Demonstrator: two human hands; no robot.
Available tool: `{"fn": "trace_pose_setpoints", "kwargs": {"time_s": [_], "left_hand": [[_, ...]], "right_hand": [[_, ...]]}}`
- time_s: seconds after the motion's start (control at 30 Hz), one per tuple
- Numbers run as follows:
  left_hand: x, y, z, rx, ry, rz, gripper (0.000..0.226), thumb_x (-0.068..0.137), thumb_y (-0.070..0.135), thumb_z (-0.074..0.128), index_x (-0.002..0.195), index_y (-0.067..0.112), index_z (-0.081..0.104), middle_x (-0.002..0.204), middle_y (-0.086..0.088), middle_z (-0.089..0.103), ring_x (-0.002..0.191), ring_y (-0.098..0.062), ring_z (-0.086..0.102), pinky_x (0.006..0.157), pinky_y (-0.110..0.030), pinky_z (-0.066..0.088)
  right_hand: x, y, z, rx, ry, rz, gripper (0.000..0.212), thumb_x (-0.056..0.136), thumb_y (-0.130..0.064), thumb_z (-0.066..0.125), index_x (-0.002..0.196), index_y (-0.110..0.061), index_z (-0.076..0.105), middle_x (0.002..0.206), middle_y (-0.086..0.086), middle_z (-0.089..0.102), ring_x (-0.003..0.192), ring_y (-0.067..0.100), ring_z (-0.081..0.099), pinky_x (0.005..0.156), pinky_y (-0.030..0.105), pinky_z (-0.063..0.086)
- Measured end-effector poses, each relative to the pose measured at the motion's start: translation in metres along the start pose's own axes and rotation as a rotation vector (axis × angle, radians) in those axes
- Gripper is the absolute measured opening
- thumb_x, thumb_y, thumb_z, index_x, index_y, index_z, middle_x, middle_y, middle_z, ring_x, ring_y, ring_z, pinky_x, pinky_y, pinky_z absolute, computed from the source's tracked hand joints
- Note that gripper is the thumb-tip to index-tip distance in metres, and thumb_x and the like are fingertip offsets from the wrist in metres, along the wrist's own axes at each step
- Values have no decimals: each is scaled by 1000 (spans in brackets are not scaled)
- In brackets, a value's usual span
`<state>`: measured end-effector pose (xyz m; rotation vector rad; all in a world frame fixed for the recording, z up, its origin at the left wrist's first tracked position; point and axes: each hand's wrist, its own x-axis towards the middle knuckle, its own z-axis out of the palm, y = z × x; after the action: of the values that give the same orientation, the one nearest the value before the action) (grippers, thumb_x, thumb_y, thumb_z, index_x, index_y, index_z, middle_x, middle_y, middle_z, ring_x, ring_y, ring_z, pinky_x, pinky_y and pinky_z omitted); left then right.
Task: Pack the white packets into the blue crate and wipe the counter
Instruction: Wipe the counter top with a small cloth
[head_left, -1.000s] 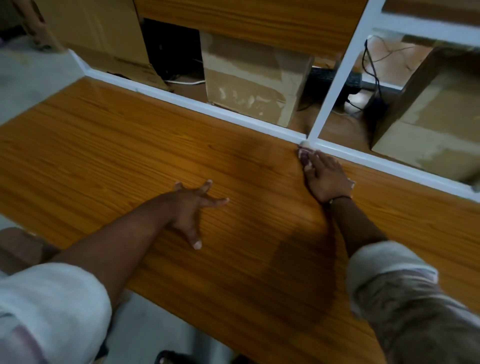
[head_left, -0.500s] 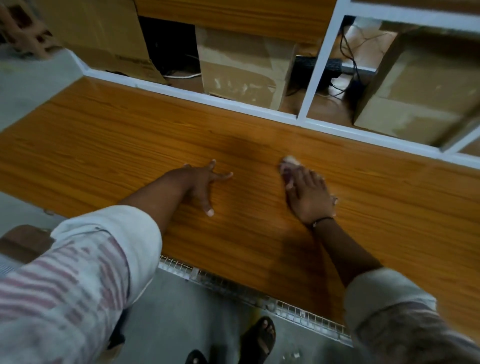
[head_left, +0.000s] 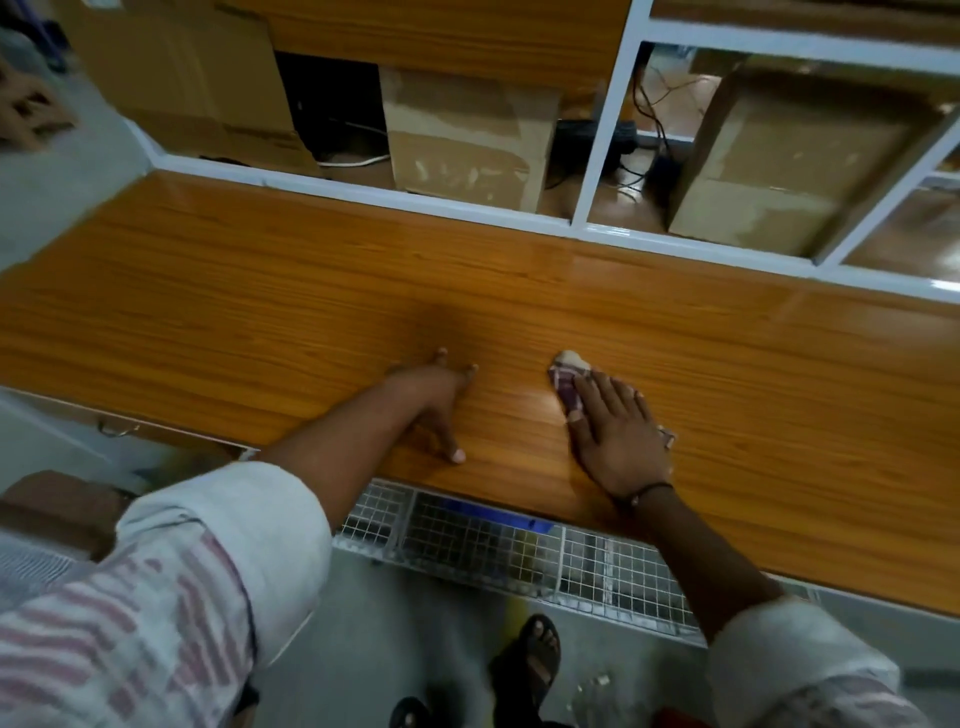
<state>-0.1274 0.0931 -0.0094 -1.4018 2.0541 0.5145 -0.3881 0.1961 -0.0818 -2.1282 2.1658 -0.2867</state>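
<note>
— Two hands on the counter; which one has the cloth?

— The right hand. It lies flat on a chequered purple-and-white cloth, with its fingers straight and close together, pressing the cloth onto the wood. Nothing curls round it. Part of the cloth sticks out beyond the fingertips, and a small corner shows at the little-finger side.

— And the left hand?

— Just to the left, apart from the cloth. Its fingers are spread and straight. The tips and the thumb rest on the counter, and the hand holds nothing.

— Where on the counter is all this?

— Near the front edge, about the middle of the view.

— What lies behind?

— A white frame runs along the far edge. Two cardboard boxes stand beyond it, with dark cables between them.

— And below the front edge?

— A wire mesh rack, with a blue strip showing behind it; I cannot tell what that is. A sandalled foot stands on the grey floor.
</note>
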Motion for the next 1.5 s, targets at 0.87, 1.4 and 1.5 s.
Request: {"fn": "trace_pose_setpoints", "kwargs": {"time_s": [0.87, 1.4, 1.5], "left_hand": [[-11, 85, -11, -5, -50, 87, 142, 64, 52, 90, 153, 46, -21, 159, -7, -37, 149, -44, -21, 117, -69, -7], [67, 96, -55, -142, 11, 15, 142, 43, 75, 86, 138, 72, -19, 159, -2, -36, 143, -59, -16, 114, -76, 1], [75, 89, -48, -164, 20, 25, 139, 46, 73, 86, 138, 73, -19, 158, -2, -37, 142, -59, -20, 113, -75, -3]], "right_hand": [[46, 59, -10, -30, -107, -272, 60, 104, -50, 21, 159, -25, 25, 166, 3, 19, 152, 28, 19, 123, 47, 13], [246, 89, -5, 23, -124, -289, 57, 105, -48, 26, 158, -26, 23, 166, 6, 19, 153, 30, 14, 125, 47, 8], [284, 75, 1, 51, -162, -345, 57, 105, -48, 25, 158, -27, 24, 166, 5, 19, 153, 29, 13, 124, 48, 7]]}}
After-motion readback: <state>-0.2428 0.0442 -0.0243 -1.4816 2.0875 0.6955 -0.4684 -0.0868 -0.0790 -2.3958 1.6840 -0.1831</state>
